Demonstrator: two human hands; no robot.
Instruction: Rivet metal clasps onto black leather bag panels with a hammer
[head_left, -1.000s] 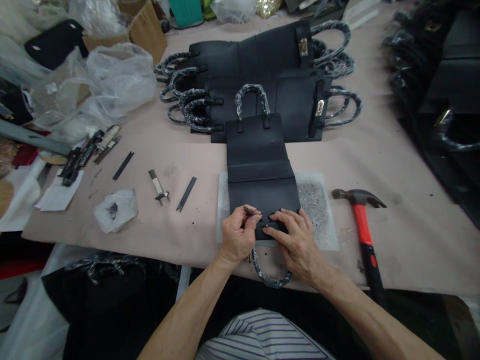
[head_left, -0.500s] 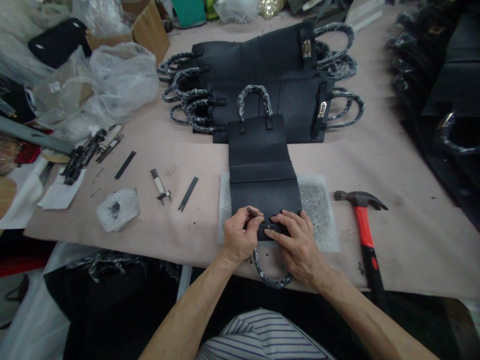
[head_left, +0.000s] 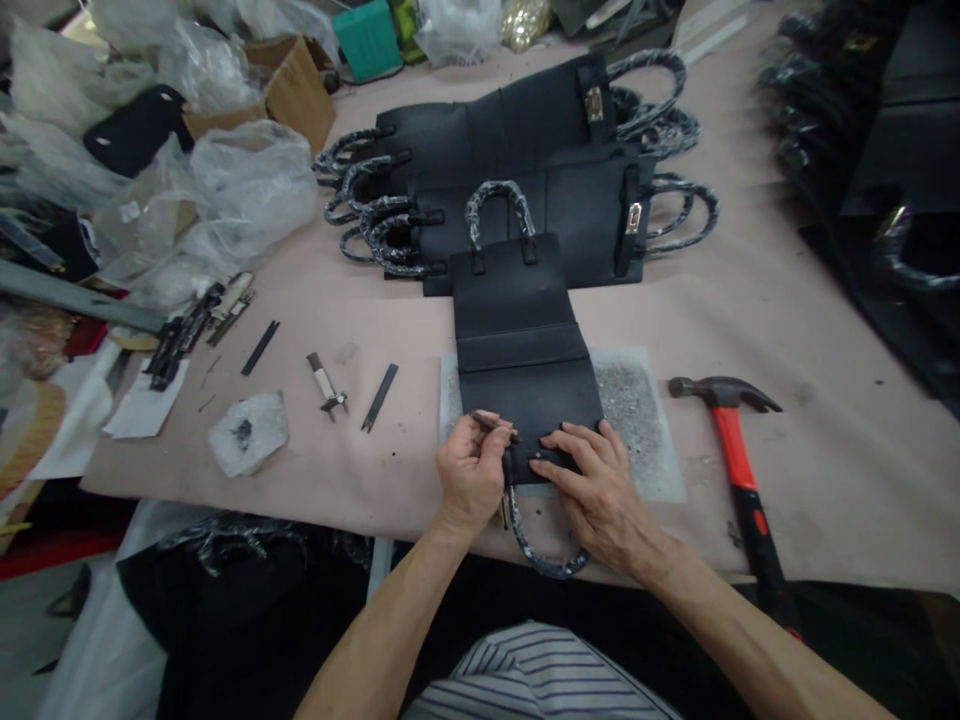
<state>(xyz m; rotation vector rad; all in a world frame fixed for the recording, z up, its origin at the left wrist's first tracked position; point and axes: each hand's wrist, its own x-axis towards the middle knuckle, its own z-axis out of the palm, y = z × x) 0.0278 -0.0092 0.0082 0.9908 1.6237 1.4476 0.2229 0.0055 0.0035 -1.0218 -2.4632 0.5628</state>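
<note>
A flat black leather bag panel (head_left: 521, 330) lies lengthwise on a white work pad (head_left: 637, 400) near the table's front edge. One wrapped handle (head_left: 499, 205) is at its far end, another wrapped handle (head_left: 544, 545) hangs over the near edge. My left hand (head_left: 469, 475) is closed, pinching a small dark metal tool (head_left: 491, 422) at the panel's near left corner. My right hand (head_left: 592, 475) lies fingers-flat on the panel's near edge, pressing it down.
A red-handled hammer (head_left: 731, 440) lies right of the pad. Stacked black bag panels (head_left: 525, 170) fill the far middle. Small tools and strips (head_left: 326, 382), a crumpled plastic bag (head_left: 247, 432) and plastic bags (head_left: 225, 190) lie left. More black bags (head_left: 885, 150) stand at right.
My left hand has shifted slightly toward the table edge, off the panel's corner, still pinching the tool. The right hand stays pressed on the panel. The view tilted a little.
</note>
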